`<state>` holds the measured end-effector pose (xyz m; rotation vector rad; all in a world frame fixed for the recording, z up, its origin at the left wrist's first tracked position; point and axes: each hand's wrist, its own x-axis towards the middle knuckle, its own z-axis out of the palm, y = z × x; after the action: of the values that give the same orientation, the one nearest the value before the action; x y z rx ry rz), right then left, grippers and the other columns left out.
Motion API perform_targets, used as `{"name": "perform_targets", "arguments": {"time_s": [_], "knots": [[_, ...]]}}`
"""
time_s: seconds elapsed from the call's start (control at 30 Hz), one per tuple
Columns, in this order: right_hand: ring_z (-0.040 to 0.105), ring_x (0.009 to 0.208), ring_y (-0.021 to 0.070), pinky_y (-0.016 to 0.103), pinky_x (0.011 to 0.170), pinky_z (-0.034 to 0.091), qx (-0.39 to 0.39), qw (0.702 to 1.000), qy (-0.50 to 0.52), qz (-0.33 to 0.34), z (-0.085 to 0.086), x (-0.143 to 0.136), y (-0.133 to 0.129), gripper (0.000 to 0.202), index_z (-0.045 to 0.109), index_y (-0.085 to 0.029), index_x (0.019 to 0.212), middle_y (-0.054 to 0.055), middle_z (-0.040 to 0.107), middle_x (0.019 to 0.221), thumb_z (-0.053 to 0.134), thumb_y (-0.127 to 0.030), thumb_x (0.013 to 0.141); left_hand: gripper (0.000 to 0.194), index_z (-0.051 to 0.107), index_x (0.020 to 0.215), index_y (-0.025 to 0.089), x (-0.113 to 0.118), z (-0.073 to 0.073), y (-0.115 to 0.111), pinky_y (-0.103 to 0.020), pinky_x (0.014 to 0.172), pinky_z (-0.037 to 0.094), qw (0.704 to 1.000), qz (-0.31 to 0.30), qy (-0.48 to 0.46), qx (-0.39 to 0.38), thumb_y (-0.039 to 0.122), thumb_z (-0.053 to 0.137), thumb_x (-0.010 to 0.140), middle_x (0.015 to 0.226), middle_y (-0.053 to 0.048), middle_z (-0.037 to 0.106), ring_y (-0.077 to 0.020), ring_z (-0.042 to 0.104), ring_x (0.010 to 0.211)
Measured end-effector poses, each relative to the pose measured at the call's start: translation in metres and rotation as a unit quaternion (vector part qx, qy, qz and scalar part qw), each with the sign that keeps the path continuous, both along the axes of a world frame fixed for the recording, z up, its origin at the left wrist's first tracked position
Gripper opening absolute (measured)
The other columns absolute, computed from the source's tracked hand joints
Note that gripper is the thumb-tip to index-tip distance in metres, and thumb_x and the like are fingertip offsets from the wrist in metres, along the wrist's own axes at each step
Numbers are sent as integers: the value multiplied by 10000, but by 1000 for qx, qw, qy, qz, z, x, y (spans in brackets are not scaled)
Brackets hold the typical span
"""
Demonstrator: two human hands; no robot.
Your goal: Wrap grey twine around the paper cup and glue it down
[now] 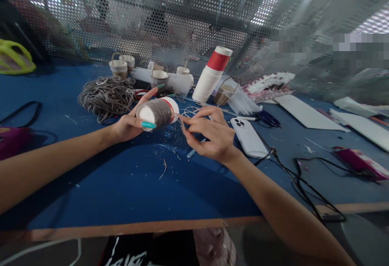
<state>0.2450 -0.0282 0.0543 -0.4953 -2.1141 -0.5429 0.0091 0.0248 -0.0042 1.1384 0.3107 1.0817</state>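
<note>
A paper cup wrapped in grey cord (162, 112) lies on its side in the grip of my left hand (130, 125), its white base toward the left and its red and white rim toward the right. The thumb with a turquoise nail presses on the base end. My right hand (212, 133) is pinched at the rim end of the cup, around a small thin item that is too small to name. Left of the cup is a heap of grey cord (106, 95). Scraps and a short loose strand (164, 168) lie on the blue table (121, 193) below the hands.
Behind stand a leaning stack of paper cups (209, 77) and several small cord-wrapped cups (118, 68). A white phone (249, 138) lies right of my right hand. Farther right are white boards (310, 112), black cords (299, 176) and a magenta pouch (361, 162).
</note>
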Motion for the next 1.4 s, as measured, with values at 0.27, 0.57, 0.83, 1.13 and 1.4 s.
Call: {"name": "perform_targets", "arguments": {"time_s": [0.27,0.57,0.83,1.13,1.4], "knots": [[635,768,161,344,710,522,-13,1000,22,13,-1,-4,-1,218,541,-232,712,-22,771,821,689,-93,792,1102,289,1479,352,1,12,-9,-407,990,399,998,17,5,-68,158,684,469,1150,11,646,-230,583,1041],[644,769,163,357,720,536,-47,998,30,14,-5,-5,-4,211,556,-230,711,-16,782,858,695,-94,793,1084,273,1498,327,-1,14,-10,-372,903,471,998,8,-8,-66,163,660,498,1126,-6,682,-208,631,941],[633,767,154,348,709,519,-14,1000,9,6,-5,-6,-4,204,557,-229,732,-27,777,868,690,-93,806,1075,276,1500,296,-1,18,-12,-362,885,460,998,1,-9,-70,154,641,498,1052,0,710,-198,632,906],[620,788,150,351,748,492,-17,1000,-5,22,-7,-6,-5,178,592,-231,763,-16,769,884,670,-80,813,1096,223,1524,282,1,19,-13,-320,866,471,996,-16,-23,-84,175,666,527,1031,3,719,-193,648,952],[616,758,160,344,699,512,-3,1000,-28,10,-6,-7,-6,182,577,-221,720,-13,778,882,661,-92,817,1083,258,1511,299,2,21,-14,-319,876,466,995,-16,-25,-92,190,689,524,1013,16,712,-169,645,884]]}}
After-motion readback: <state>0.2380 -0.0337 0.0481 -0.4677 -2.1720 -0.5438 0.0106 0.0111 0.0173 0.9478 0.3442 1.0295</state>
